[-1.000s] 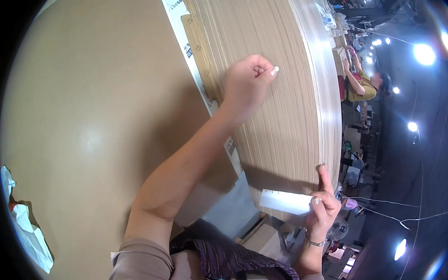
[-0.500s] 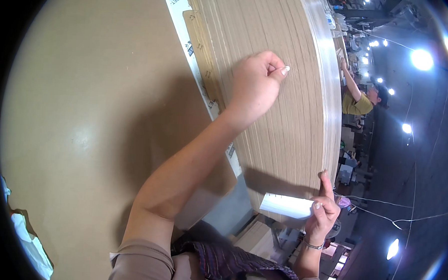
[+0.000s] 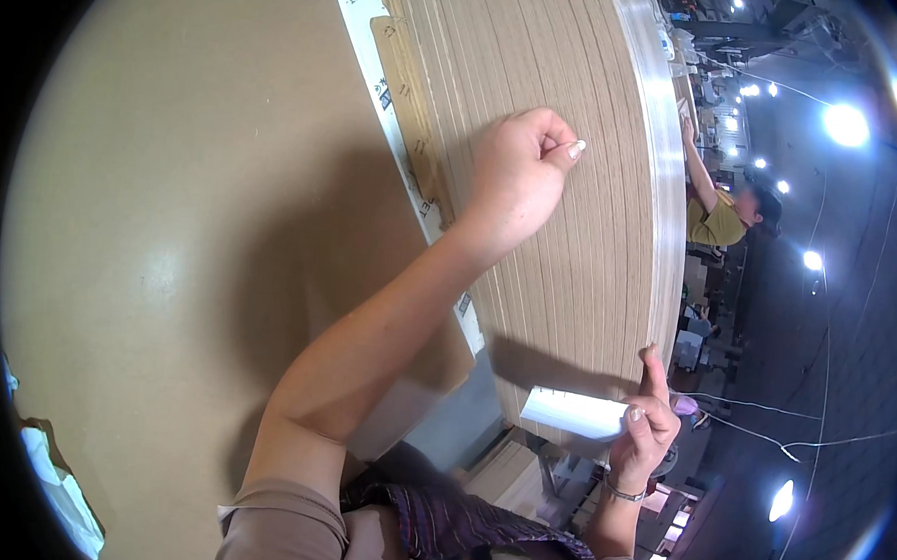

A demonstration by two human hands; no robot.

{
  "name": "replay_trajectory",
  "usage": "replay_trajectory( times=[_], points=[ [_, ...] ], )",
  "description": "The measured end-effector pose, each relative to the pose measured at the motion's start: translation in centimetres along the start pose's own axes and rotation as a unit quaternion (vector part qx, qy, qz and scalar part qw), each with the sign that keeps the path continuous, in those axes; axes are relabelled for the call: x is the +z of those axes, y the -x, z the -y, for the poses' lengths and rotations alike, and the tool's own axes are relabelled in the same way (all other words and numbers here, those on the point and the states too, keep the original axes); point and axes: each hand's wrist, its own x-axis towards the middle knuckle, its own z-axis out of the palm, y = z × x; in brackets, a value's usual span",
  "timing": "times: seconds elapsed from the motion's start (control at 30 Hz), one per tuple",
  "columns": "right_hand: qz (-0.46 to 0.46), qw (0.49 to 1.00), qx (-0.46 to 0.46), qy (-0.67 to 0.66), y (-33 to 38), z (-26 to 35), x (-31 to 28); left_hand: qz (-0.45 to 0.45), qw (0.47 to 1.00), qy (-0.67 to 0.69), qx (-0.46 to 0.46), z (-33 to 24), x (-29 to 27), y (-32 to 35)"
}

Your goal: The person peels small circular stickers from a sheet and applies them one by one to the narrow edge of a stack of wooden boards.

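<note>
1. Nearest, at the bottom edge, is a dark purple striped cloth garment (image 3: 498,530) on the wearer.
2. At lower right, the right hand (image 3: 644,426), with a metal bracelet (image 3: 625,493) at its wrist, pinches a flat, white, rectangular paper-like piece (image 3: 575,414) by its right end; the forefinger points outward.
3. The white piece lies over the near end of a light-brown surface with fine parallel lines (image 3: 576,236); whether they touch, I cannot tell. It looks light, thin and easily creased, so a gentle grip at an end or edge should suit it.
4. Higher up, the left hand (image 3: 520,173) is over the lined surface, fingers curled, thumb against forefinger in a narrow pinch. Whether it holds anything is unclear.
5. Left of it are a translucent brown tape strip (image 3: 406,98) and a broad, smooth tan panel (image 3: 153,167).
6. Far right, a co-worker in an olive top (image 3: 716,224) reaches forward under bright lamps (image 3: 846,125).
</note>
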Motion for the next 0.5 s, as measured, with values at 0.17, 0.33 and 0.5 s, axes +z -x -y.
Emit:
replay_trajectory(
  times=[0.17, 0.33, 0.5],
  points=[
    [0.005, 1.0, 0.006, 0.005, -0.3, -0.7, 0.7, -0.009, 1.0, 0.015, -0.019, 1.7, -0.8, -0.2],
    [-0.008, 1.0, 0.001, 0.006, 0.4, -0.3, 0.2, -0.005, 1.0, 0.011, -0.028, 0.5, -0.2, 0.5],
    [-0.008, 1.0, -0.004, 0.007, 0.2, -0.2, 0.2, -0.001, 1.0, 0.004, -0.022, 0.4, 0.1, 0.4]
  ],
)
